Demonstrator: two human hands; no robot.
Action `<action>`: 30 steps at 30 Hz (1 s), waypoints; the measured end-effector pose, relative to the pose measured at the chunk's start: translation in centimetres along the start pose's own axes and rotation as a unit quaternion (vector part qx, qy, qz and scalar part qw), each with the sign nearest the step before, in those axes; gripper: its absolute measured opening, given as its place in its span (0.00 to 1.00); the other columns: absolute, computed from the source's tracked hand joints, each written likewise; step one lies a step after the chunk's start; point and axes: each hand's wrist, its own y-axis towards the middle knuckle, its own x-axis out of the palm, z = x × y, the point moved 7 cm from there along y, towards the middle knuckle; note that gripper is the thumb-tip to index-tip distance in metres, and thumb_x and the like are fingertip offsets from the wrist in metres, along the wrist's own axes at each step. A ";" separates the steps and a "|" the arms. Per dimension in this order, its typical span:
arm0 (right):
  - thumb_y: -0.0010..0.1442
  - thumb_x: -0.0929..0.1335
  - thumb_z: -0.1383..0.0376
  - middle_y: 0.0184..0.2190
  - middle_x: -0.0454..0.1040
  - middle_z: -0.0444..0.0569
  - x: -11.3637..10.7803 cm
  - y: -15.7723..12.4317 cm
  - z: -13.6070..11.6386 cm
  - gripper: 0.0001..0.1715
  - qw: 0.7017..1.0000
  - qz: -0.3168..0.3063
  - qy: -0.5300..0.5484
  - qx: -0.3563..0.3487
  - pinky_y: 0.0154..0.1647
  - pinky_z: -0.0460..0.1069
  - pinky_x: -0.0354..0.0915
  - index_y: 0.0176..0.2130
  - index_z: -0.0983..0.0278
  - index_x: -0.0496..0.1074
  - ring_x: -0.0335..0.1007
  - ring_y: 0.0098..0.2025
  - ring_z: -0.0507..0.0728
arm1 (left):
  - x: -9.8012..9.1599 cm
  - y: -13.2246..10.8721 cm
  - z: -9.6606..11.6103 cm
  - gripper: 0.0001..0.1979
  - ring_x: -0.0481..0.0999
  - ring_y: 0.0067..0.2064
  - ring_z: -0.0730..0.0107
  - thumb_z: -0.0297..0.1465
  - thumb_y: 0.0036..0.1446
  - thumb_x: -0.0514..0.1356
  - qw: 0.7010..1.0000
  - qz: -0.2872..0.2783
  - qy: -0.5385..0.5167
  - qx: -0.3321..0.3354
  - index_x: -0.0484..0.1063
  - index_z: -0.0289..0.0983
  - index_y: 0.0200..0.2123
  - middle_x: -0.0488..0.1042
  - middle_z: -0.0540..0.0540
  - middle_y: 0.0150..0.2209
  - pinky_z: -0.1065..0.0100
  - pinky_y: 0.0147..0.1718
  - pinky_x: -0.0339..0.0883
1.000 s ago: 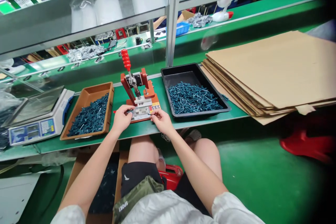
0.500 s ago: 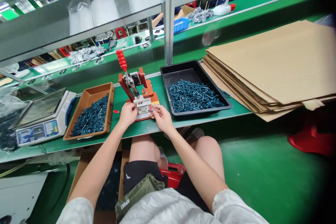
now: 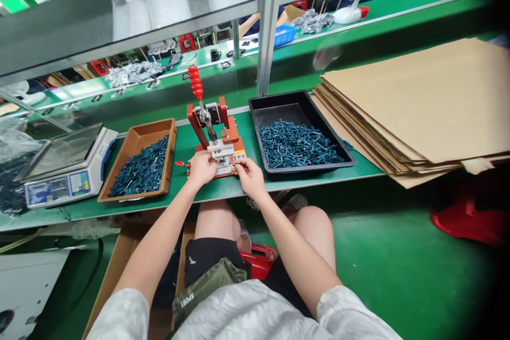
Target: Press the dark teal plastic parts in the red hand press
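Note:
A small red-framed toggle press (image 3: 211, 127) with an upright red handle (image 3: 195, 83) stands on the green bench. My left hand (image 3: 202, 168) is at the left side of its metal fixture (image 3: 223, 160), fingers drawn together; what they hold, if anything, is hidden. At the fixture's right side, the thumb and fingers of my right hand (image 3: 250, 175) are pinched, and the thing between them is too small to name. Dark blue small parts fill part of a brown tray (image 3: 172, 135) on the left and a black tray (image 3: 350, 161) on the right.
A digital scale (image 3: 59, 191) sits left of the brown tray, beside a bag of dark parts (image 3: 16, 191). Cardboard sheets (image 3: 414, 101) are stacked at the right. A metal post (image 3: 268, 26) and a shelf with white bagged rolls (image 3: 169, 4) stand behind the press.
The view has shifted slightly. My right hand has drawn a little away from the fixture, while my left hand stays at its left side.

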 end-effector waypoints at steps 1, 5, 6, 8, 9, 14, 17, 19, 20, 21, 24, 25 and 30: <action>0.59 0.70 0.53 0.35 0.79 0.49 0.0 0.0 0.1 0.12 1.000 0.004 0.001 0.002 0.42 0.56 0.78 0.39 0.59 0.73 0.79 0.36 0.60 | 0.1 0.0 0.1 0.10 0.80 0.49 0.54 0.32 0.59 0.59 1.000 -0.004 0.007 0.002 0.81 0.37 0.35 0.83 0.41 0.44 0.61 0.47 0.71; 0.57 0.71 0.54 0.33 0.79 0.48 0.3 0.3 0.5 0.16 0.999 0.006 0.016 0.028 0.39 0.55 0.78 0.43 0.59 0.73 0.78 0.33 0.59 | 0.5 0.5 -0.3 0.12 0.79 0.52 0.50 0.34 0.59 0.59 0.999 -0.004 0.034 -0.023 0.82 0.37 0.40 0.82 0.38 0.46 0.60 0.48 0.72; 0.57 0.71 0.55 0.32 0.79 0.47 0.3 0.4 0.4 0.16 1.000 0.001 0.005 0.028 0.39 0.55 0.77 0.43 0.59 0.73 0.78 0.33 0.59 | 0.6 0.6 -0.4 0.13 0.79 0.53 0.48 0.35 0.59 0.60 0.999 -0.005 0.040 -0.032 0.82 0.37 0.42 0.82 0.38 0.47 0.59 0.48 0.72; 0.59 0.70 0.56 0.32 0.79 0.48 0.3 0.7 -0.4 0.12 0.998 -0.010 -0.055 0.002 0.41 0.55 0.76 0.41 0.59 0.74 0.77 0.34 0.59 | 0.8 1.0 -0.7 0.14 0.78 0.54 0.46 0.36 0.59 0.61 0.998 -0.017 0.043 -0.039 0.82 0.39 0.44 0.82 0.38 0.48 0.58 0.48 0.72; 0.60 0.69 0.57 0.34 0.79 0.49 0.3 1.0 -1.1 0.10 0.995 -0.014 -0.097 -0.023 0.43 0.55 0.74 0.39 0.59 0.75 0.77 0.36 0.60 | 0.8 1.1 -0.8 0.14 0.78 0.54 0.45 0.36 0.58 0.62 0.998 -0.028 0.042 -0.037 0.83 0.39 0.44 0.82 0.38 0.48 0.57 0.49 0.72; 0.61 0.67 0.63 0.37 0.76 0.52 1.0 2.8 -3.4 0.06 0.956 -0.059 -0.256 -0.126 0.48 0.55 0.69 0.35 0.60 0.75 0.72 0.40 0.60 | 0.6 1.4 -1.0 0.17 0.78 0.54 0.46 0.38 0.52 0.68 0.995 -0.097 0.027 -0.013 0.83 0.41 0.45 0.82 0.42 0.49 0.58 0.50 0.72; 0.61 0.66 0.64 0.34 0.74 0.50 1.6 3.7 -3.0 0.06 0.951 -0.081 -0.274 -0.123 0.46 0.54 0.68 0.34 0.61 0.73 0.70 0.39 0.60 | 0.4 1.0 -0.7 0.18 0.78 0.54 0.46 0.40 0.51 0.68 0.995 -0.100 0.027 0.006 0.82 0.42 0.45 0.82 0.43 0.49 0.58 0.49 0.72; 0.60 0.66 0.64 0.33 0.73 0.49 1.5 3.8 -2.5 0.05 0.954 -0.063 -0.271 -0.107 0.42 0.53 0.67 0.33 0.60 0.72 0.69 0.36 0.59 | 0.4 0.7 -0.4 0.15 0.78 0.54 0.46 0.40 0.55 0.65 0.997 -0.070 0.036 0.013 0.83 0.41 0.43 0.82 0.42 0.48 0.57 0.50 0.72; 0.60 0.66 0.63 0.32 0.73 0.49 1.3 3.7 -2.3 0.05 0.956 -0.047 -0.270 -0.104 0.41 0.53 0.67 0.33 0.61 0.71 0.69 0.35 0.58 | 0.4 0.6 -0.2 0.14 0.78 0.54 0.46 0.40 0.57 0.63 0.998 -0.054 0.041 0.013 0.83 0.41 0.42 0.82 0.41 0.47 0.56 0.51 0.71; 0.60 0.65 0.63 0.33 0.73 0.49 1.1 3.5 -2.2 0.06 0.957 -0.033 -0.268 -0.106 0.40 0.52 0.67 0.34 0.61 0.71 0.68 0.34 0.58 | 0.4 0.5 -0.2 0.14 0.77 0.54 0.47 0.39 0.58 0.62 0.998 -0.040 0.044 0.010 0.83 0.40 0.41 0.82 0.40 0.47 0.56 0.52 0.70; 0.62 0.65 0.62 0.35 0.73 0.50 0.8 2.8 -2.1 0.07 0.959 -0.016 -0.253 -0.128 0.41 0.52 0.67 0.35 0.61 0.72 0.69 0.35 0.58 | 0.6 0.2 -0.2 0.12 0.77 0.53 0.48 0.37 0.59 0.60 0.999 -0.012 0.041 -0.006 0.83 0.39 0.39 0.82 0.39 0.46 0.57 0.53 0.69; 0.62 0.65 0.61 0.35 0.73 0.50 0.7 2.6 -2.1 0.08 0.960 -0.013 -0.245 -0.131 0.41 0.52 0.67 0.36 0.62 0.72 0.69 0.35 0.57 | 0.6 0.2 -0.2 0.12 0.78 0.53 0.48 0.36 0.59 0.61 0.999 -0.011 0.033 -0.005 0.83 0.39 0.38 0.82 0.39 0.46 0.57 0.52 0.69; 0.63 0.65 0.61 0.34 0.72 0.48 0.1 2.7 -1.9 0.07 0.969 0.013 -0.212 -0.124 0.37 0.50 0.67 0.36 0.61 0.70 0.68 0.33 0.55 | 0.5 0.5 -0.5 0.12 0.79 0.53 0.51 0.35 0.57 0.60 0.999 -0.035 0.018 0.007 0.84 0.41 0.38 0.83 0.43 0.46 0.60 0.51 0.70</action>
